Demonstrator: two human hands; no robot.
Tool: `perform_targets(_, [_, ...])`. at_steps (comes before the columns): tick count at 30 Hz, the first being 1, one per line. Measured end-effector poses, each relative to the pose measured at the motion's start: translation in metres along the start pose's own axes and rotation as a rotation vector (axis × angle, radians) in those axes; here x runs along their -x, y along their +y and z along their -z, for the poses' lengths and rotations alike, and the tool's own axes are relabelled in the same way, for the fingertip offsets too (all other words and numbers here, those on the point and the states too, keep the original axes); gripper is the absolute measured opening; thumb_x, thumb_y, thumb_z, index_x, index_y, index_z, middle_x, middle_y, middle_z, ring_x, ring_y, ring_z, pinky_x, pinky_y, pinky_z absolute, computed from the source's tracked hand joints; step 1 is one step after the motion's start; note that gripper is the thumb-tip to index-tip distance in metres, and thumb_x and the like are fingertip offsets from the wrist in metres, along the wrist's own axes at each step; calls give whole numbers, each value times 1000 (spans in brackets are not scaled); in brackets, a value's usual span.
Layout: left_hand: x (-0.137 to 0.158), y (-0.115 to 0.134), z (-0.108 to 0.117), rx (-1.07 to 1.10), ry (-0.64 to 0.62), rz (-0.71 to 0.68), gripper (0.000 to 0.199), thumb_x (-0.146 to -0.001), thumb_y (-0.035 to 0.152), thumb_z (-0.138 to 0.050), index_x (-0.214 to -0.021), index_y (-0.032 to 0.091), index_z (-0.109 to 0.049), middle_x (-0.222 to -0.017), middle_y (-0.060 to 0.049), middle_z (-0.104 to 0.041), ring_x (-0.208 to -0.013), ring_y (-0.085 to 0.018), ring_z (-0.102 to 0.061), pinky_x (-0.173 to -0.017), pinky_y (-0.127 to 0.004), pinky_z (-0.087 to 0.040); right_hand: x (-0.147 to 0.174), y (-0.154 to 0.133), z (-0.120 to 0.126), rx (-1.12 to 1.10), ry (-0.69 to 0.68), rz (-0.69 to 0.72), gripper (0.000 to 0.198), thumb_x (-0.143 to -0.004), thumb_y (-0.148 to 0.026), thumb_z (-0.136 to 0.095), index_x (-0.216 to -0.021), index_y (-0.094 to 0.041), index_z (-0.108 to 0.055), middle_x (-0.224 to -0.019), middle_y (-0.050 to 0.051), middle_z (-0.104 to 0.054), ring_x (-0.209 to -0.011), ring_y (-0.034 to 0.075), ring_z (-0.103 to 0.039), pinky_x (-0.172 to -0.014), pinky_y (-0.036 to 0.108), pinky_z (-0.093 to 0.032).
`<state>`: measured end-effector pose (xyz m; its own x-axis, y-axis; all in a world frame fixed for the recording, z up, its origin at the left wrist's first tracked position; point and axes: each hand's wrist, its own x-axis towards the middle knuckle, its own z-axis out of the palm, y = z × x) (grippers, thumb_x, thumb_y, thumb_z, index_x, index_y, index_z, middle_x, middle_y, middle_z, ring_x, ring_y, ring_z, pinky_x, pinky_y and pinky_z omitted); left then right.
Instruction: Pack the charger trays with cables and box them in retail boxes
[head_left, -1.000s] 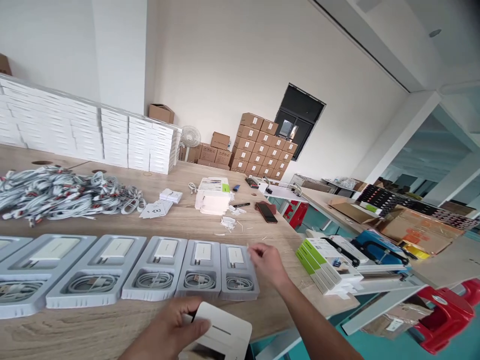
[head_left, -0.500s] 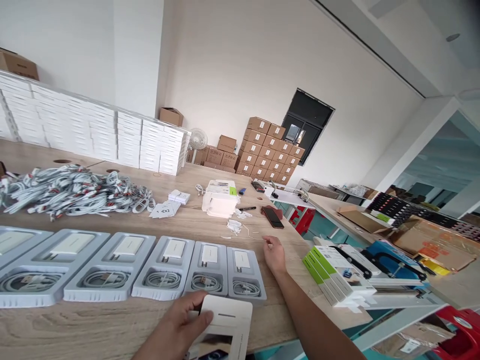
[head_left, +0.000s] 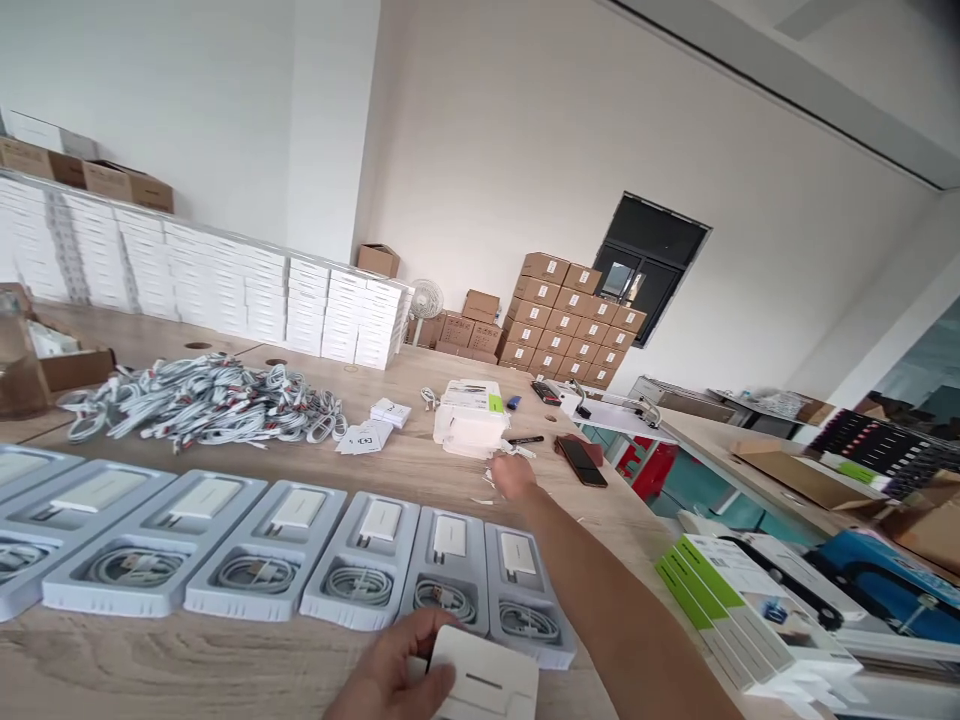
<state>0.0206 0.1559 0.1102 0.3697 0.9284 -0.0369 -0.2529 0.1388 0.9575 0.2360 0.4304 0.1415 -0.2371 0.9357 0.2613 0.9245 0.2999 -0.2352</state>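
Note:
My left hand [head_left: 394,672] rests at the near table edge, thumb on a white product box [head_left: 486,686] that it holds. My right hand [head_left: 516,479] is stretched far across the wooden table [head_left: 225,670], fingers at a small heap of white bits [head_left: 501,455] beside a stack of white boxes with a green label [head_left: 471,418]. Whether it grips anything is hidden. A row of grey trays [head_left: 262,560], each with a white charger and a coiled cable, lies between my hands.
A big pile of white cables [head_left: 202,400] lies at the left, white cards [head_left: 367,437] beside it. A phone [head_left: 585,462] and a pen [head_left: 526,440] lie past my right hand. Green-and-white boxes [head_left: 742,610] sit at the right edge. Stacked white boxes [head_left: 225,290] and brown cartons [head_left: 570,320] stand behind.
My right hand has reached forward from beside the last tray to the white bits near the box stack. The view has swung left. My left hand has kept hold of the white box.

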Motion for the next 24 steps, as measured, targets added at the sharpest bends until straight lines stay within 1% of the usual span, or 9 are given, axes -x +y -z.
perform_targets(4, [0, 2, 1, -68, 10, -69, 60, -77, 48, -68, -130, 27, -50, -103, -4, -66, -82, -18, -63, -74, -27, -48, 24, -2, 20, -98, 152, 36, 15, -90, -18, -57, -98, -17, -70, -116, 9, -66, -113, 23, -58, -103, 46, -43])
perform_targets(7, [4, 9, 1, -294, 12, -86, 23, -80, 37, -61, -98, 24, -68, -94, -2, -67, -88, -19, -61, -79, -26, -45, 60, -10, 39, -217, 306, 60, 25, -87, -13, -50, -90, -20, -74, -126, 9, -60, -124, 25, -50, -108, 46, -37])
perform_targets(9, [6, 16, 1, -438, 21, -64, 17, -82, 34, -57, -80, 22, -69, -86, -1, -67, -89, -20, -59, -81, -27, -43, 95, -22, 50, -300, 340, 94, 25, -86, -16, -50, -88, -21, -74, -125, 9, -60, -119, 24, -53, -102, 42, -44])
perform_targets(11, [9, 24, 0, -476, 28, -19, 24, -85, 38, -53, -80, 22, -70, -86, -1, -67, -89, -22, -58, -81, -28, -42, 134, -41, 58, -459, 280, 153, 21, -86, -20, -53, -86, -23, -74, -114, 7, -63, -103, 20, -62, -86, 32, -52])
perform_targets(13, [12, 29, 1, -448, 37, -3, 35, -89, 47, -47, -86, 23, -71, -91, -1, -67, -93, -23, -56, -85, -30, -40, 171, -64, 63, -726, 115, 218, 18, -85, -22, -58, -85, -25, -75, -103, 5, -66, -87, 17, -65, -73, 27, -53])
perform_targets(15, [13, 32, 1, -409, 23, -33, 42, -91, 53, -43, -84, 22, -70, -89, -1, -65, -94, -23, -54, -85, -29, -39, 200, -87, 66, -866, -63, 277, 18, -85, -19, -59, -83, -25, -76, -94, 4, -68, -82, 15, -65, -72, 26, -51])
perform_targets(17, [13, 33, 1, -377, -21, -66, 43, -90, 55, -44, -76, 20, -65, -76, 1, -56, -82, -20, -50, -74, -26, -38, 218, -104, 67, -879, -172, 314, 21, -84, -15, -59, -81, -25, -77, -89, 4, -69, -80, 14, -65, -74, 25, -50])
perform_targets(20, [13, 33, 0, -355, -69, -114, 43, -92, 52, -43, -67, 19, -54, -66, 3, -39, -69, -15, -38, -64, -24, -33, 228, -115, 66, -876, -215, 269, 25, -84, -10, -55, -82, -24, -76, -87, 3, -71, -79, 14, -65, -74, 23, -49])
perform_targets(24, [12, 30, -2, -381, -76, -172, 39, -93, 46, -44, -68, 18, -53, -67, 4, -35, -67, -13, -33, -63, -24, -32, 224, -116, 67, -789, -134, 139, 19, -83, -15, -60, -95, -24, -72, -91, 2, -70, -76, 14, -62, -68, 22, -48])
